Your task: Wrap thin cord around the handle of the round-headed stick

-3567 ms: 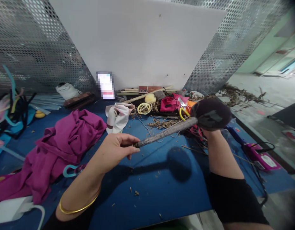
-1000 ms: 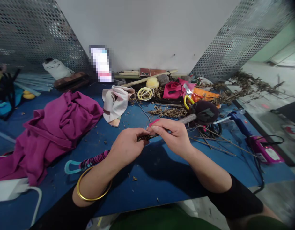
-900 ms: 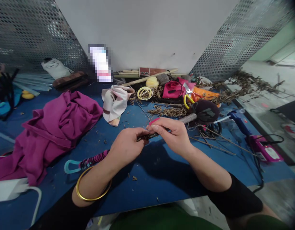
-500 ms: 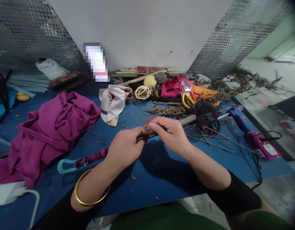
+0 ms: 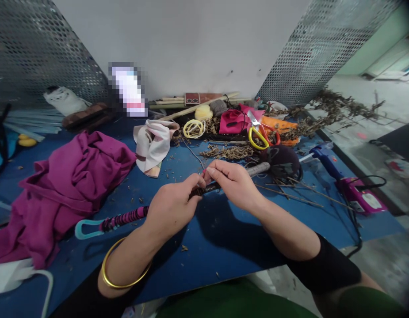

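Both hands grip a long wrapped stick [image 5: 207,189] low over the blue table [image 5: 224,247]. Its far end carries a dark fuzzy head [image 5: 282,161]; its near end is wound in pink and black and finishes in a teal loop [image 5: 83,229]. My left hand [image 5: 173,205], with a gold bangle on the wrist, is closed round the middle of the stick. My right hand [image 5: 232,181] pinches the stick just beyond it, fingertips close to the left hand's. A small pink bit shows between the fingertips; I cannot make it out.
A crumpled magenta cloth [image 5: 65,185] lies at left, a white cloth [image 5: 153,143] behind the hands. Yellow-handled scissors [image 5: 257,134], a pink pouch [image 5: 234,121], a yellow cord coil [image 5: 193,128] and dry twigs [image 5: 323,115] crowd the back. A blue glue gun [image 5: 325,161] lies at right.
Earlier my right hand held the fuzzy head up and my left held the stick's tip. Now both hands meet at mid-stick, low over the table. In the last second only the view shifted slightly.
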A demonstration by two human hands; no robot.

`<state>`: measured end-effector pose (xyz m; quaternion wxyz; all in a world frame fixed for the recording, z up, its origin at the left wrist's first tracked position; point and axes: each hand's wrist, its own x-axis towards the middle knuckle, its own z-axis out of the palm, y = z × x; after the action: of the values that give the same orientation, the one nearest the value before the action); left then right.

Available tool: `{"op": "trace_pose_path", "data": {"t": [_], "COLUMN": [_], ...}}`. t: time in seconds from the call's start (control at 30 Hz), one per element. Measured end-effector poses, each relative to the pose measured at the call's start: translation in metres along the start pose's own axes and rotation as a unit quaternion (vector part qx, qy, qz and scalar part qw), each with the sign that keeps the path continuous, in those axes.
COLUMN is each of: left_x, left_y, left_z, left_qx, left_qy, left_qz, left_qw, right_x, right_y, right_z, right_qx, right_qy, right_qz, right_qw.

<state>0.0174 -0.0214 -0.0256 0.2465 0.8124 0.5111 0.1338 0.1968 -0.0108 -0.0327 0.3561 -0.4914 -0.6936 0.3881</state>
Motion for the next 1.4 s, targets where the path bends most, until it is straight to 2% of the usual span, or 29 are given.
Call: {"op": "trace_pose_path", "data": {"t": [0.43, 0.73, 0.87, 1.0, 1.13, 1.27, 1.4], "left_x": [0.000, -0.001, 0.000, 0.004, 0.008, 0.010, 0.011], "left_y": [0.001, 0.001, 0.002, -0.002, -0.010, -0.015, -0.017], "left_z": [0.001, 0.001, -0.003, -0.013, -0.021, -0.026, -0.025], "left_qx": [-0.051, -0.017, -0.033, -0.108, -0.198, -0.265, -0.315], "left_qy": [0.010, 0.002, 0.003, 0.015, 0.022, 0.001, -0.046], "left_qz": [-0.024, -0.029, -0.052, -0.101, -0.161, -0.187, -0.200], "left_qw": [0.998, 0.999, 0.998, 0.989, 0.967, 0.946, 0.927], "right_x": [0.001, 0.001, 0.003, 0.004, 0.000, -0.004, -0.003], "right_y": [0.000, 0.000, -0.003, -0.006, -0.005, 0.006, 0.020], "right_z": [-0.001, 0.001, -0.005, -0.027, -0.066, -0.107, -0.129], "right_qx": [-0.018, -0.020, 0.011, 0.117, 0.199, 0.201, 0.201], "right_qy": [0.001, -0.011, 0.015, 0.064, 0.111, 0.233, 0.338], "right_qz": [0.014, 0.017, -0.005, 0.026, 0.057, 0.019, -0.006], "right_qw": [1.000, 1.000, 1.000, 0.991, 0.972, 0.951, 0.919]}}
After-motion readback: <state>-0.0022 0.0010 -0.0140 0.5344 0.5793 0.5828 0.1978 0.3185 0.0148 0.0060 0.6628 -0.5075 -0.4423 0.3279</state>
